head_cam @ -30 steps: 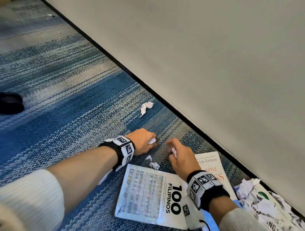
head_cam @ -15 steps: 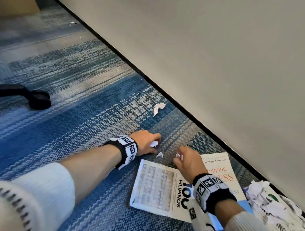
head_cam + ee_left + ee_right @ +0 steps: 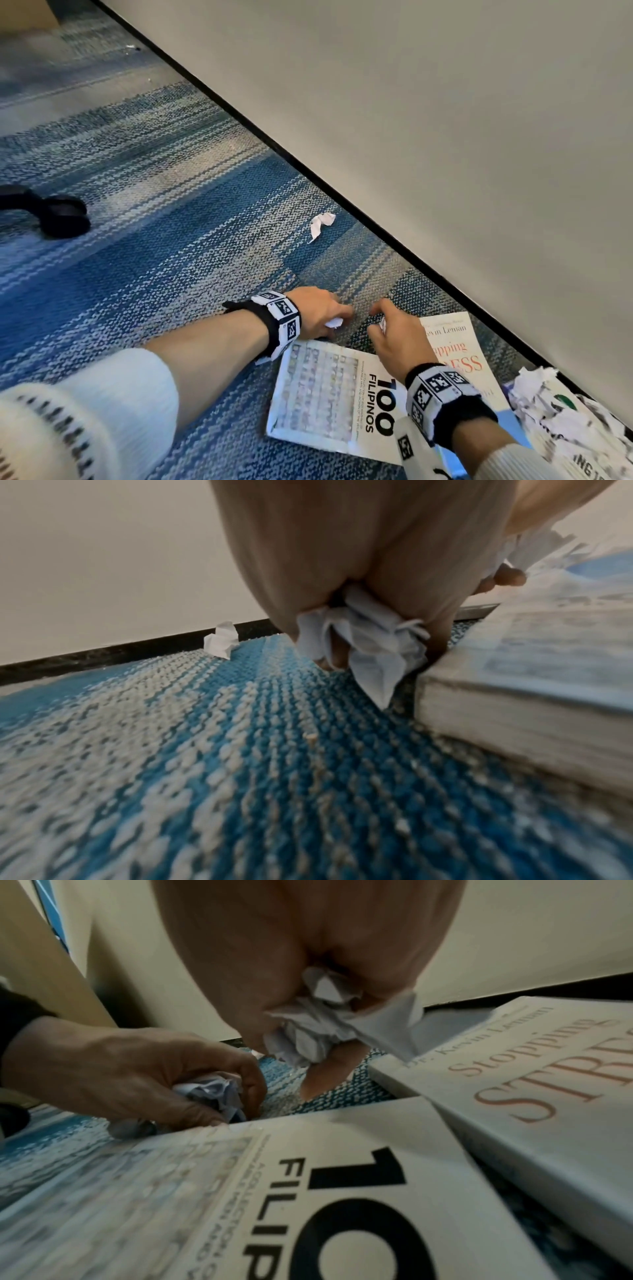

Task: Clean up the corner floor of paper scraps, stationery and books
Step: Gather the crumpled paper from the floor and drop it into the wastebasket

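An office, by the look: striped blue carpet tiles [image 3: 164, 219], black baseboard [image 3: 342, 202], plain wall [image 3: 445, 120], chair caster [image 3: 65, 216].

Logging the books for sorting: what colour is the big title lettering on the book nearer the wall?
Orange-red lettering on a white cover, clearest in the right wrist view.

White ribbed sleeves [image 3: 120, 387] are pushed up; black wristbands [image 3: 270, 322] carry white blocks printed with black square markers [image 3: 436, 385].

"100 FILIPINOS" on the left book's cover [image 3: 329, 394]; "Kevin Leman", "Stopping", "STRE…" on the right book's cover [image 3: 534, 1074].
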Motion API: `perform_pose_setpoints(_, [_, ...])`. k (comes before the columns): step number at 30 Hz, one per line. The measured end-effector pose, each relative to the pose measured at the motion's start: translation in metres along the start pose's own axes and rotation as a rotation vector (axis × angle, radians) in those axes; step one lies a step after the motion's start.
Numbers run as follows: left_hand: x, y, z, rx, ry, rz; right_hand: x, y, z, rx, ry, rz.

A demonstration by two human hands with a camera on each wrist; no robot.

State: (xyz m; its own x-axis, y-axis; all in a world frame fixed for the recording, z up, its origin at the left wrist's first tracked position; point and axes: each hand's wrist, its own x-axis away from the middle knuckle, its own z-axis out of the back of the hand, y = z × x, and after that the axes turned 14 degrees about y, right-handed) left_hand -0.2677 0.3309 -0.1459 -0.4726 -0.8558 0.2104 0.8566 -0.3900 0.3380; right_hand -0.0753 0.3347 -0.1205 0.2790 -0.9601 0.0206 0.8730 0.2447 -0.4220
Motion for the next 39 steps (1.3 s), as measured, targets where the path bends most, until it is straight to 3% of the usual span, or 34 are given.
perform_pose_setpoints(4, [0.003, 0.001, 0.001, -0.02, 0.037, 0.021, -0.001, -0.006, -0.008, 0.053, 0.004, 0.014])
perform_pose_setpoints(6, [0.0, -0.002, 0.009, 0.042, 0.138, 0.151, -0.002, -0.006, -0.011, 0.049, 0.029, 0.016])
perform_pose_setpoints(9, [-0.015, -0.023, 0.034, 0.131, 0.402, 0.425, -0.004, -0.001, -0.013, 0.019, 0.069, 0.032])
perform_pose_setpoints(12, [-0.039, -0.054, 0.061, 0.114, 0.573, 0.581, -0.005, 0.01, -0.011, 0.004, 0.102, 0.024])
perform_pose_setpoints(14, [-0.057, -0.069, 0.07, 0.066, 0.56, 0.658, -0.005, 0.02, -0.006, 0.007, 0.123, -0.018])
perform_pose_setpoints(17, [-0.079, -0.081, 0.06, 0.02, 0.37, 0.754, 0.001, 0.035, 0.005, 0.016, 0.138, -0.088])
perform_pose_setpoints(19, [-0.086, -0.08, 0.044, -0.055, 0.322, 0.711, 0.007, 0.046, 0.014, 0.041, 0.143, -0.11])
perform_pose_setpoints(22, [-0.095, -0.062, 0.031, -0.113, 0.387, 0.578, 0.02, 0.064, 0.031, 0.095, 0.147, -0.149])
perform_pose_setpoints(28, [-0.117, 0.044, 0.042, 0.01, 0.449, 0.169, 0.065, 0.097, 0.095, 0.253, 0.089, -0.202])
perform_pose_setpoints(34, [-0.148, 0.163, 0.076, -0.052, 0.286, -0.262, 0.137, 0.136, 0.187, 0.494, 0.022, -0.417])
perform_pose_setpoints(39, [-0.168, 0.248, 0.097, -0.107, 0.199, -0.356, 0.192, 0.149, 0.219, 0.591, -0.071, -0.484])
